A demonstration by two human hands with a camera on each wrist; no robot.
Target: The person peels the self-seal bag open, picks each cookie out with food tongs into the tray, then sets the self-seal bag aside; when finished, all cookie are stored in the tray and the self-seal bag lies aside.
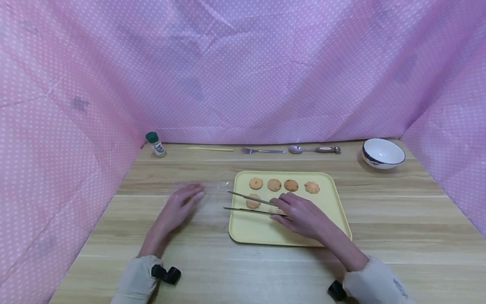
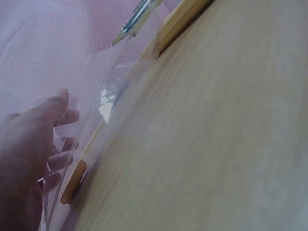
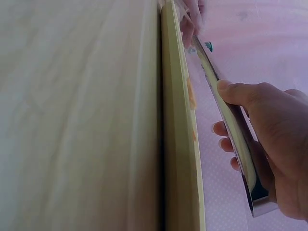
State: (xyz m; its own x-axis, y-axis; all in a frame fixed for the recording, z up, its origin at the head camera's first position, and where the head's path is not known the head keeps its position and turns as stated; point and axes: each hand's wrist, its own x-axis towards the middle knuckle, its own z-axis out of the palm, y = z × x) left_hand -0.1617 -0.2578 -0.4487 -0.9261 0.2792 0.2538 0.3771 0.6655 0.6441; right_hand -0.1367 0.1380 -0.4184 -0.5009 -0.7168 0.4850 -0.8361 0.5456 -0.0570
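My right hand [image 1: 300, 213] holds metal tongs [image 1: 250, 210] over a pale yellow tray [image 1: 288, 236]. The tongs' arms are spread and point left, with a round cookie [image 1: 253, 204] partly under the upper arm. Behind it lies a row of several cookies [image 1: 274, 185] on the tray. Left of the tray, my left hand [image 1: 180, 207] touches a clear plastic bag [image 2: 110, 91], its fingers loosely extended. Through the plastic in the left wrist view shows a brown cookie-like piece [image 2: 73, 183]. The right wrist view has the thumb and fingers gripping the tongs from both sides.
Along the back lie a pale yellow knife [image 1: 210, 148], a fork [image 1: 263, 150] and a spoon-like tool with a dark handle [image 1: 315, 149]. A green-capped shaker [image 1: 156, 145] stands back left, a white bowl [image 1: 383, 153] back right. Pink dotted cloth [image 1: 265, 76] surrounds the wooden table [image 1: 212, 270].
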